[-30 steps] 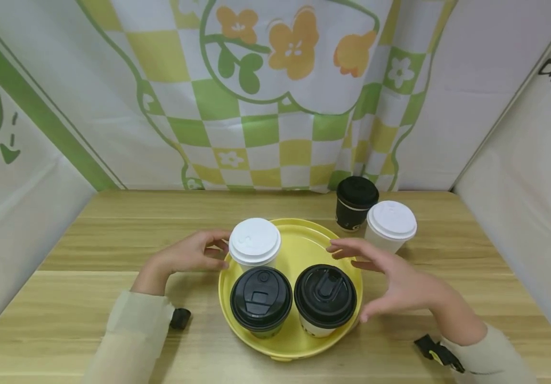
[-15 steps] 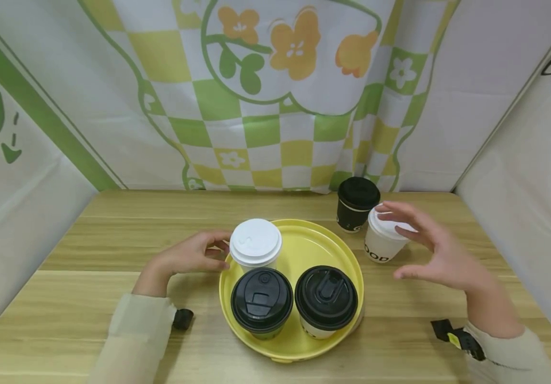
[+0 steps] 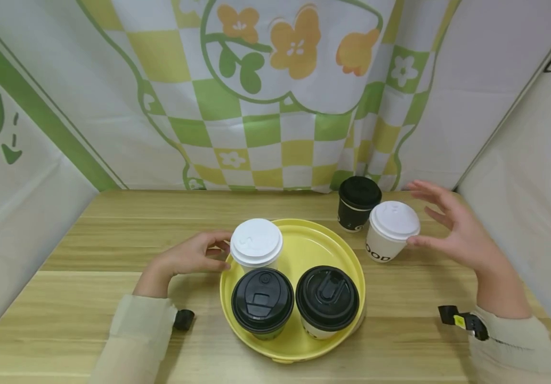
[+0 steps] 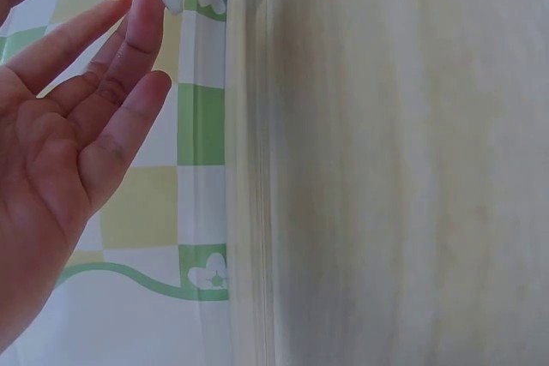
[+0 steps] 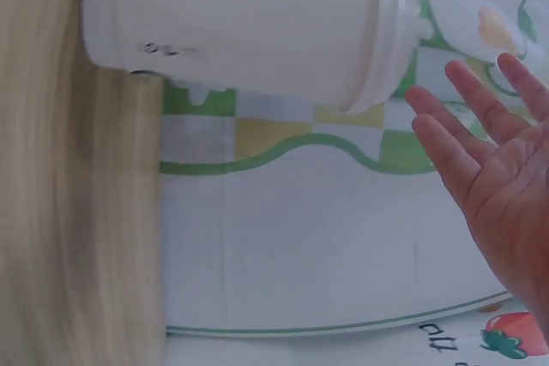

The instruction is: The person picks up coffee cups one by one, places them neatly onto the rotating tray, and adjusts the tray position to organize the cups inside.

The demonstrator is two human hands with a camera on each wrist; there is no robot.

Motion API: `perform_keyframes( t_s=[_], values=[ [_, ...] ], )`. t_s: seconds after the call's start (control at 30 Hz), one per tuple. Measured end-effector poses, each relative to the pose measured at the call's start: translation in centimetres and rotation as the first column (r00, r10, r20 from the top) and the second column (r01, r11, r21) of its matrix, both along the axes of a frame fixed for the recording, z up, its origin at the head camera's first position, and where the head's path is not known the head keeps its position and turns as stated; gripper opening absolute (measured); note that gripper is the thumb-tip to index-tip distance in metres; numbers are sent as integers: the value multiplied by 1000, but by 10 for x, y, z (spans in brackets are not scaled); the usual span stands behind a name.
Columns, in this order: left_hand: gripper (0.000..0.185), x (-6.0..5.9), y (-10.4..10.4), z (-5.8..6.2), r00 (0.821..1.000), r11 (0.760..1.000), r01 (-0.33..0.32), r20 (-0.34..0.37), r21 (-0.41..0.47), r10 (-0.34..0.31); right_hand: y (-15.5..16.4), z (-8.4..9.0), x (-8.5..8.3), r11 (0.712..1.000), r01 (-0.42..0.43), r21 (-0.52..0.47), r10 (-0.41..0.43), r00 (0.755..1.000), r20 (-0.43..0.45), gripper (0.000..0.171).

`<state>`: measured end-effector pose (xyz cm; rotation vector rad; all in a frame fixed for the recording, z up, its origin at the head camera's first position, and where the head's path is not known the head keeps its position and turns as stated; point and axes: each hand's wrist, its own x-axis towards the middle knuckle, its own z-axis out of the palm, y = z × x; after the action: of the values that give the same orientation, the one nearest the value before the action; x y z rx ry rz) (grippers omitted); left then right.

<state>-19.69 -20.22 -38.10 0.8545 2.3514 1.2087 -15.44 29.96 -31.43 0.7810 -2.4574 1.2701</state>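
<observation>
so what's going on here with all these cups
A person sits at a wooden table with a yellow tray holding three lidded cups. The left hand rests at the tray's left rim beside the white-lidded cup. The right hand, fingers spread, is at the white cup standing off the tray, thumb at its lid. A black cup stands just behind it.

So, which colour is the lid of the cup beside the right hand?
White lid; the head view shows it best.
</observation>
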Motion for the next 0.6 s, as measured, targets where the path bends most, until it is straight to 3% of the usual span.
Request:
perform_keyframes(
  t_s=[0.1, 0.27, 0.6],
  values=[
    [62, 0, 0, 0, 1000, 1000, -4, 1, 0, 4, 5, -6, -5, 997, 52, 57, -54, 998, 43, 107],
    [62, 1, 0, 1, 1000, 1000, -4, -4, 11, 4, 14, -17, -12, 994, 51, 98, -64, 990, 130, 106],
    [60, 0, 0, -3, 1000, 1000, 9, -17, 17, -8, 19, -35, -24, 996, 28, 81, -47, 969, 242, 107]
  ],
)
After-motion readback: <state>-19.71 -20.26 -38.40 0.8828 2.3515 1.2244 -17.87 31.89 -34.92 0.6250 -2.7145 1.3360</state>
